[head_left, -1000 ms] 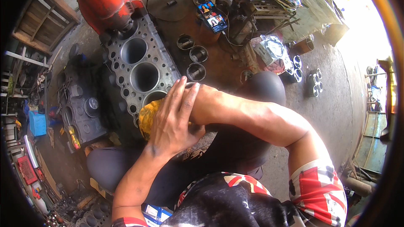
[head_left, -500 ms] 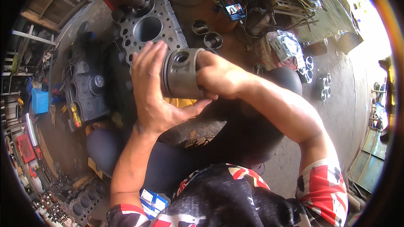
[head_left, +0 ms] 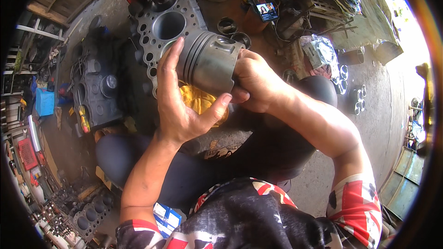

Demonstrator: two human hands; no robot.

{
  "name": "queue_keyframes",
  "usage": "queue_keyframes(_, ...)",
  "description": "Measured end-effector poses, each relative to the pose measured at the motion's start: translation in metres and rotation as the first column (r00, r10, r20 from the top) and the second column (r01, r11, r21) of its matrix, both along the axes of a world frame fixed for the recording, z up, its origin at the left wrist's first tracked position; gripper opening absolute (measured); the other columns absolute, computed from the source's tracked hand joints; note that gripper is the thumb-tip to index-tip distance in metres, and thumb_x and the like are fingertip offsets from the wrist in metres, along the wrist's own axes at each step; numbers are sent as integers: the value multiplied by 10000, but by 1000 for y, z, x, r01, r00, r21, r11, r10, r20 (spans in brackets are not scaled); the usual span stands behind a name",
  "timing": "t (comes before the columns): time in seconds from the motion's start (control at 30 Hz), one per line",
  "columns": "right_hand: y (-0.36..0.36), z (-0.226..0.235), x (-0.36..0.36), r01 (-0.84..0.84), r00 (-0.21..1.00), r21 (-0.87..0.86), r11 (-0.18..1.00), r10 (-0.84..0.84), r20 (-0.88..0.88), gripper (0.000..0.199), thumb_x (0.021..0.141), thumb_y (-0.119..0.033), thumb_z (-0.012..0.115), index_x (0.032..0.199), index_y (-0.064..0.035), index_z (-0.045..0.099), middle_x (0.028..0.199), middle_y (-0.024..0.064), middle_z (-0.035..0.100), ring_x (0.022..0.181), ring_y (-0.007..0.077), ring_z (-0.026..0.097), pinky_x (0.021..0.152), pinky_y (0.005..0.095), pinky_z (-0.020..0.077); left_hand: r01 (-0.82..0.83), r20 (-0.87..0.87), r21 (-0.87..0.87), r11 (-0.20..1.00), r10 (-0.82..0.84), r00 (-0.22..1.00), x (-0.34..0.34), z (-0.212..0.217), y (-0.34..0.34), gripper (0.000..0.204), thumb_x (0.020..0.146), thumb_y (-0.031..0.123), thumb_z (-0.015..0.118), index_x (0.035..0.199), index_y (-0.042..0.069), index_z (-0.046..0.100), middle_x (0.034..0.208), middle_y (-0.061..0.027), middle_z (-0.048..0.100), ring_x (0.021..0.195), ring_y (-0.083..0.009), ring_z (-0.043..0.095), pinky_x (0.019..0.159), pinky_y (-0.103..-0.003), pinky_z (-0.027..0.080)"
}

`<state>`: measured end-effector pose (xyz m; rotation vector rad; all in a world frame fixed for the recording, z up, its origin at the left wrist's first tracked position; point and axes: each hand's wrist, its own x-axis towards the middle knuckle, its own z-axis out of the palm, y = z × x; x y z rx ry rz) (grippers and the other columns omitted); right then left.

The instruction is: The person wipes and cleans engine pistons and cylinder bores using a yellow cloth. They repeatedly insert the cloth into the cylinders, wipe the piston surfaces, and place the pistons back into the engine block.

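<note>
A grey metal engine piston [head_left: 211, 62] lies on its side in front of me, with ring grooves round its left end and a pin hole showing on its upper side. My right hand [head_left: 260, 80] is closed on the skirt end, some fingertips hidden inside it. Against the crown end rests my left hand [head_left: 177, 97], its fingers stretched out and its thumb spread along the near side. Beyond the piston stands an engine block [head_left: 194, 16] with a large round cylinder bore [head_left: 169, 25]. Under the piston, a yellow cloth [head_left: 198, 103] shows between my hands.
More pistons [head_left: 227, 26] stand on the floor right of the block. A lit phone [head_left: 263, 7] leans farther back. To the left are another dark engine part [head_left: 99, 103], a yellow-handled screwdriver [head_left: 84, 119] and a blue box [head_left: 44, 102]. Metal rings [head_left: 359, 99] lie at right.
The piston has shifted right and tilted, so more of its ring grooves show. My left fingers have slid off its far side, and more yellow cloth is visible.
</note>
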<state>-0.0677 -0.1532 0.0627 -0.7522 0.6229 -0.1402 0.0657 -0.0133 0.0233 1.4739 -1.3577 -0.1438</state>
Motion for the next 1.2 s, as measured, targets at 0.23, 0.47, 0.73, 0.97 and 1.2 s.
queue_keyframes(0.23, 2, 1, -3, -7, 999, -60, 998, 4, -37, 390, 861, 44, 424, 1214, 78, 587, 875, 154, 674, 462, 140, 529, 398, 277, 397, -1, -76, 22, 1000, 2, 997, -4, -4, -4, 1050, 771, 252, 868, 1595, -68, 303, 1517, -257, 426, 1411, -376, 477, 1185, -469, 407)
queue_keyframes(0.47, 7, 8, -1, -33, 999, -207, 978, 24, -47, 256, 890, 17, 523, 1088, 53, 681, 788, 67, 655, 540, 113, 560, 444, 281, 410, 47, -281, 33, 998, -36, 959, -11, -6, -6, 1068, 771, 219, 844, 1616, -55, 250, 1529, -242, 400, 1424, -354, 461, 1209, -466, 386)
queue_keyframes(0.73, 8, 10, -3, -15, 1000, -241, 970, 9, -28, 223, 909, 9, 540, 1072, 54, 685, 757, 53, 651, 526, 107, 540, 443, 285, 397, 87, -415, 42, 995, -61, 908, -13, -3, -7, 1068, 814, 235, 835, 1625, -39, 196, 1527, -235, 384, 1417, -332, 463, 1204, -464, 393)
queue_keyframes(0.97, 13, -3, 3, 136, 989, -194, 972, -144, -29, 215, 907, 10, 525, 1052, 55, 677, 751, 72, 651, 523, 122, 549, 445, 296, 408, 97, -564, 19, 995, -69, 823, -20, -10, -10, 1093, 850, 276, 841, 1634, -31, 143, 1539, -232, 364, 1439, -337, 436, 1223, -477, 372)
queue_keyframes(1.2, 18, 3, 3, 273, 945, -212, 938, -303, -120, 206, 911, -12, 538, 1066, 56, 656, 787, 100, 666, 559, 147, 589, 474, 306, 439, -143, 145, -38, 989, 147, 978, -9, -1, -7, 846, 838, 274, 865, 1537, -17, 487, 1573, -275, 384, 1404, -399, 483, 1214, -510, 372)
